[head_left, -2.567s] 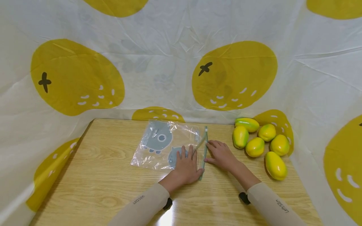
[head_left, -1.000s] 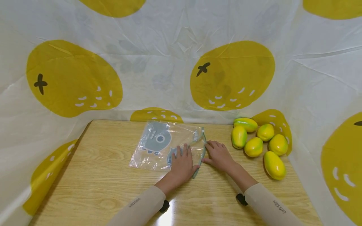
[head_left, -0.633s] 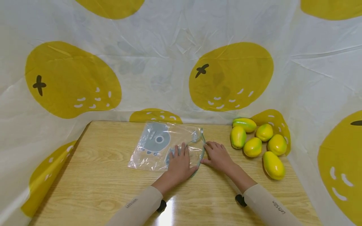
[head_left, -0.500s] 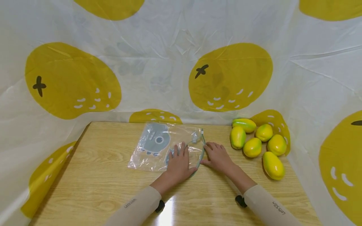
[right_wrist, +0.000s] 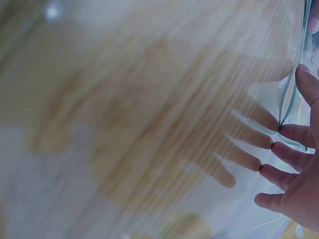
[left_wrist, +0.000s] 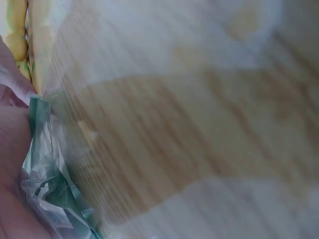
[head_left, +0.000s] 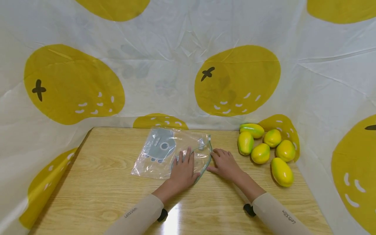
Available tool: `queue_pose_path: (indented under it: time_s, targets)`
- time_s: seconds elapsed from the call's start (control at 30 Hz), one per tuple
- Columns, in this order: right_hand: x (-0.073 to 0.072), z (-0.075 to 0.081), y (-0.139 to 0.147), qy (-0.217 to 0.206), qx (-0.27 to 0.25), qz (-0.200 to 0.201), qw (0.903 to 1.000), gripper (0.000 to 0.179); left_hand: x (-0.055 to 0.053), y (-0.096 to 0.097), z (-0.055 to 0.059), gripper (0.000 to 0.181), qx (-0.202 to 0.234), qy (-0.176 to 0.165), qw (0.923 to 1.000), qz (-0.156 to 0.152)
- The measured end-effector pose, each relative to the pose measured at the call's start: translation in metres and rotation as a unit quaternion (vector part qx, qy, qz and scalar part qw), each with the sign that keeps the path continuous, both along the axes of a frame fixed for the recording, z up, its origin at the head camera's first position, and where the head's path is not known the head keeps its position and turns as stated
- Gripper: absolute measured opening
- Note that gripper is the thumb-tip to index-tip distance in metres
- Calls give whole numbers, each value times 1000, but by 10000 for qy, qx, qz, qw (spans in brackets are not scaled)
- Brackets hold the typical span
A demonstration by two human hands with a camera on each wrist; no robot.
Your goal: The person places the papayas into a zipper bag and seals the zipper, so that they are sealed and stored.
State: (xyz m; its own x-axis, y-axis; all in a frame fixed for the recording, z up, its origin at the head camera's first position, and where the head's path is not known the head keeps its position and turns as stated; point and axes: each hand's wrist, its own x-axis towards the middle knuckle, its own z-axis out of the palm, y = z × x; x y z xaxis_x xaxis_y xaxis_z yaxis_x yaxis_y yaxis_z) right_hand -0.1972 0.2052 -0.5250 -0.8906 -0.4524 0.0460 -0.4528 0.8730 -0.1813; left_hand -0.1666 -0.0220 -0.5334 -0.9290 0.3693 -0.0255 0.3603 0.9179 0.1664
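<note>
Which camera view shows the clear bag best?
Head: nearly the whole clear bag shows, print and green edge included. Left wrist catches only a crumpled part at the frame's left; right wrist, only a strip.

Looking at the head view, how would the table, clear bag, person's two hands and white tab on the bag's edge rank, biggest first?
1. Table
2. Clear bag
3. Left hand and right hand: too alike to rank
4. White tab
</note>
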Motion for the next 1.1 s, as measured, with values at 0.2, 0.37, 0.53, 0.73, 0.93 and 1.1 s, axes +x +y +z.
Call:
queue_pose_path:
  time_s: [0.2,0.37,0.53,0.73,0.93,1.1]
  targets:
    - [-1,0,-1,-39,-63,-19,10000,76,-1,1,0,97,-6,19,10000,31]
    - [-1,0,-1,-12,-83,-9,10000,75,-3,4,2,104,82,-53,9999,119]
    - [0,-1,0,44,-102,31,9999,73,-4,8,5,113,195,-109,9995,219]
    - [2,0,1,-80,-177,35,9998,71,-7,6,6,123,199,-179,9993,261]
    - [2,4,6,-210,-431,149,9987,68,-9,1,4,127,252,-132,9993,244]
    - [4,9,17,-96,-796,288,9964,65,-9,-1,5,130,296,-111,9992,263]
